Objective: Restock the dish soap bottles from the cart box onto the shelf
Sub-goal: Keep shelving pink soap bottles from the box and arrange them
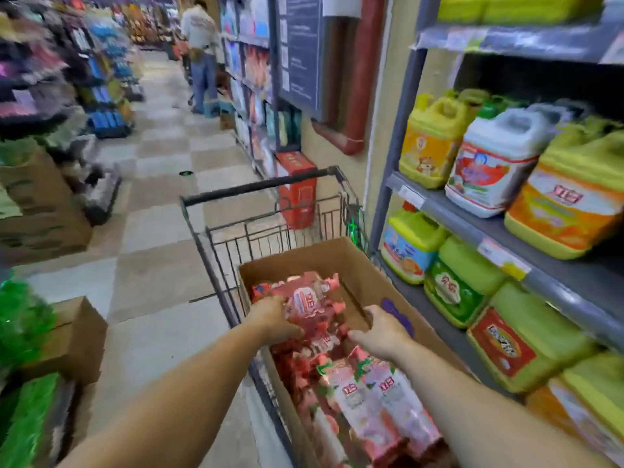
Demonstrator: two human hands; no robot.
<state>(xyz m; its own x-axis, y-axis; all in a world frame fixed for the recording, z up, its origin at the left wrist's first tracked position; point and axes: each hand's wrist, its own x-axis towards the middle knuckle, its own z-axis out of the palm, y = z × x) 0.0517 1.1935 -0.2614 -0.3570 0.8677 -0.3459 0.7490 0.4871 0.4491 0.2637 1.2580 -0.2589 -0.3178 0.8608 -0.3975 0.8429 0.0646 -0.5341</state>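
Head view: both hands are reaching into the box (341,258) in the cart (256,189). Left hand (275,319) is curling round a pink bottle (305,302); right hand (380,331) is touching the pile, grip unclear. Bottles look light, slick plastic, likely best gripped mid-body. Count: two clear near (381,400), the rest blurred. Shelf (472,228) is sitting right of the cart.

Both bare forearms extended forward and downward, left hand (275,320) palm down with fingers curled in a grip, right hand (380,329) palm down, fingers bent inward, grip undetermined
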